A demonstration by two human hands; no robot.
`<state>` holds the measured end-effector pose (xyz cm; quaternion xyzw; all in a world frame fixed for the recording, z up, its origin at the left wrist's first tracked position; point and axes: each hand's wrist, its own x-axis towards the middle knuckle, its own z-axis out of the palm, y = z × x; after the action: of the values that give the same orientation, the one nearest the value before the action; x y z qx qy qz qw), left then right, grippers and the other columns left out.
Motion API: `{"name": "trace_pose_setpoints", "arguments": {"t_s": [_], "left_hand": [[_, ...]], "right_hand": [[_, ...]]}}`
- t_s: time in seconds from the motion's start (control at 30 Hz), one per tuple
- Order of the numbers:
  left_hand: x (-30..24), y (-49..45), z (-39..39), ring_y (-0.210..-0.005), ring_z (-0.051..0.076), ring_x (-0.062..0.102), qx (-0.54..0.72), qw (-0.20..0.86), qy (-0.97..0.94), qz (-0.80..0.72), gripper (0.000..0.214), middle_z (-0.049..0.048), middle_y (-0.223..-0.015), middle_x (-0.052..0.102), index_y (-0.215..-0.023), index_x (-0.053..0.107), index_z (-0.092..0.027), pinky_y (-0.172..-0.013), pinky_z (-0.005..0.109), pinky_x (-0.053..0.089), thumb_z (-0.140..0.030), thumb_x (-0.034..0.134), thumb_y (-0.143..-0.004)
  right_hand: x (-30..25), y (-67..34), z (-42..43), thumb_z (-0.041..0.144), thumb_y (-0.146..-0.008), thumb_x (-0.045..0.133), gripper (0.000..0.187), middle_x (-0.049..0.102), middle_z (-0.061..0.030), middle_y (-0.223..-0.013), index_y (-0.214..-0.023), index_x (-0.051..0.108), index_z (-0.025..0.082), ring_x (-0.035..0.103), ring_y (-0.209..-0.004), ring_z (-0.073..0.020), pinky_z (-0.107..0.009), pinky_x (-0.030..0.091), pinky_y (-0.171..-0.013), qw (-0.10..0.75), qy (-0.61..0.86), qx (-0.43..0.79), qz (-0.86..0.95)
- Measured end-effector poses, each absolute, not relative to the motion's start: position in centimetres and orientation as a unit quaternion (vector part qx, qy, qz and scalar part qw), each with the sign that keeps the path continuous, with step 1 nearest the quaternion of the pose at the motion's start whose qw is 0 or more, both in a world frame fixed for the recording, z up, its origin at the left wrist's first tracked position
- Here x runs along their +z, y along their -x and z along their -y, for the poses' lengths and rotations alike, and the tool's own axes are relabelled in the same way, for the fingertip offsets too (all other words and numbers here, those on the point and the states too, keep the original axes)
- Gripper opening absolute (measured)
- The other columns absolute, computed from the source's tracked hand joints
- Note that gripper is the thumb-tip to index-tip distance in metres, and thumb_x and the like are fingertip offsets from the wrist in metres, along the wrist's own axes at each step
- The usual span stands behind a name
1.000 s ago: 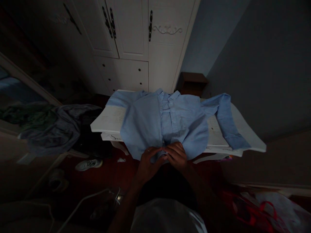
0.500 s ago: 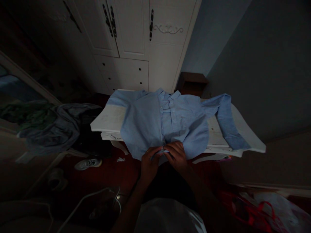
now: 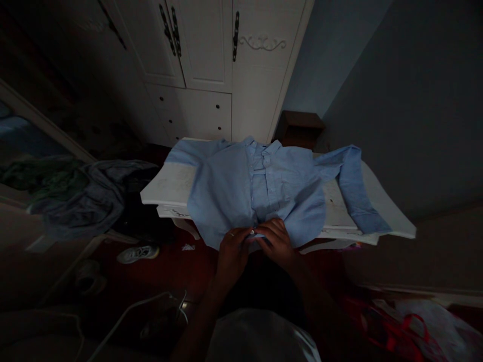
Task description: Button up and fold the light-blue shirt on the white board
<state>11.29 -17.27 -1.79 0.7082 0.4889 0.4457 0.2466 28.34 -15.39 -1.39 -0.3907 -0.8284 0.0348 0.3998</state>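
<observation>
A light blue button-up shirt (image 3: 226,186) lies spread over a narrow white table (image 3: 166,186), collar away from me and front partly open. One sleeve (image 3: 352,186) bends down across the table's right end. At the bottom hem, my left hand (image 3: 233,251) pinches the shirt's front edge. My right hand (image 3: 274,241) is closed on the same edge from the other side, fingertips almost meeting the left ones. Between them a small white button (image 3: 252,232) shows. The fabric under the fingers is mostly hidden.
White wardrobe doors and drawers (image 3: 196,115) stand behind the table, beside a small brown cabinet (image 3: 302,120). Clothes (image 3: 94,196) are heaped at left. A sneaker (image 3: 138,254) and a white cable (image 3: 128,311) are on the floor; a red bag (image 3: 400,327) sits lower right.
The fingertips have shifted slightly at the hem, and the white button now shows plainly between them. The shirt lies almost unchanged on the table.
</observation>
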Motion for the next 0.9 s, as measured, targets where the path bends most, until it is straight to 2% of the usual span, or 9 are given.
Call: {"name": "trace_pose_setpoints", "arguments": {"t_s": [0.23,0.53,0.9], "left_hand": [[-1.7,-11.0,17.0,-0.088,0.017,0.067,0.459,0.255,-0.703,-0.479,0.025,0.0044,-0.095,0.073,-0.103,0.069,-0.022,-0.081,0.032,0.055,-0.014,0.048,-0.092],[-0.8,-11.7,16.0,-0.084,0.019,0.064,0.439,0.216,-0.71,-0.507,0.02,0.0058,-0.089,0.07,-0.094,0.066,-0.019,-0.078,0.033,0.051,-0.017,0.046,-0.093],[-0.1,-12.1,16.6,-0.083,0.02,0.063,0.422,0.201,-0.717,-0.517,0.02,0.0066,-0.087,0.069,-0.094,0.064,-0.017,-0.076,0.032,0.05,-0.018,0.045,-0.095]], "right_hand": [[-0.9,-29.1,14.4,0.027,-0.091,0.061,0.013,0.071,-0.0044,-0.088,-0.101,0.067,0.023,0.06,-0.081,-0.0189,-0.036,0.044,-0.075,0.389,0.338,0.061,0.855],[-0.4,-28.0,14.3,0.035,-0.088,0.065,0.012,0.071,-0.0033,-0.082,-0.091,0.069,0.024,0.064,-0.079,-0.0189,-0.035,0.05,-0.078,0.426,0.431,0.15,0.781],[-0.7,-28.6,14.5,0.034,-0.085,0.068,0.013,0.071,-0.0041,-0.085,-0.091,0.068,0.022,0.066,-0.082,-0.019,-0.032,0.053,-0.074,0.432,0.453,0.199,0.754]]}}
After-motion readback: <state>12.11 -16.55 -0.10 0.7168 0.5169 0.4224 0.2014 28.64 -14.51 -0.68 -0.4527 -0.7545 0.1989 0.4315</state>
